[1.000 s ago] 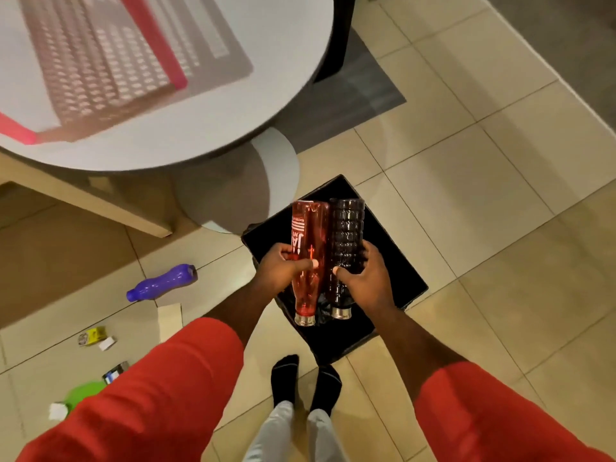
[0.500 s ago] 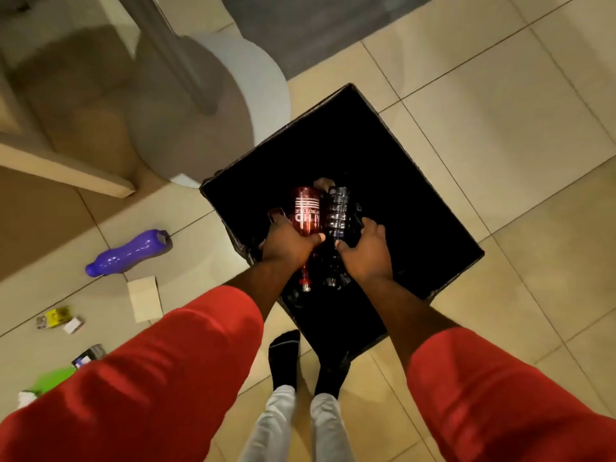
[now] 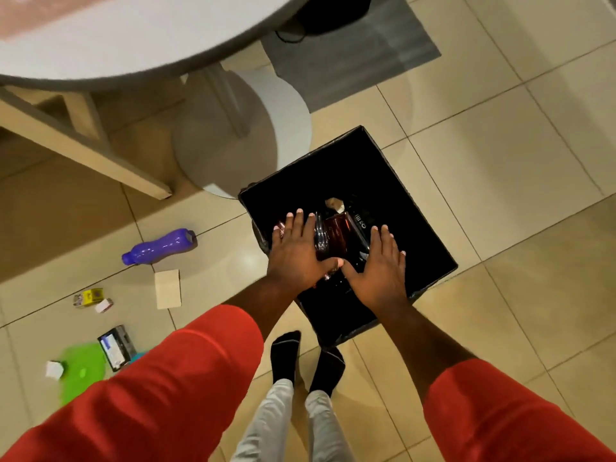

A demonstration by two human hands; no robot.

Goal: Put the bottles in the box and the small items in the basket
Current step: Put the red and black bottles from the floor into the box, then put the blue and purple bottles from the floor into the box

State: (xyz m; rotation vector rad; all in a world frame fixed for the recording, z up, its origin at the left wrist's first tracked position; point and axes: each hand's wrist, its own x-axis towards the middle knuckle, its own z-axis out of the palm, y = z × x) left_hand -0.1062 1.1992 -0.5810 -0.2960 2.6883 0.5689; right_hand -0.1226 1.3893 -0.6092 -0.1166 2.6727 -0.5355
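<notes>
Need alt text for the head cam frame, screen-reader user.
A person's left hand and right hand, fingers straight, are spread over a black box on the tiled floor, with a red bottle lying inside beneath them. On the floor to the left lie a purple bottle and several small items, near a round white table.

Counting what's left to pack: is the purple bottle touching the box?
Apart. The head view shows the purple bottle lying left of the box, with bare floor between them.
</notes>
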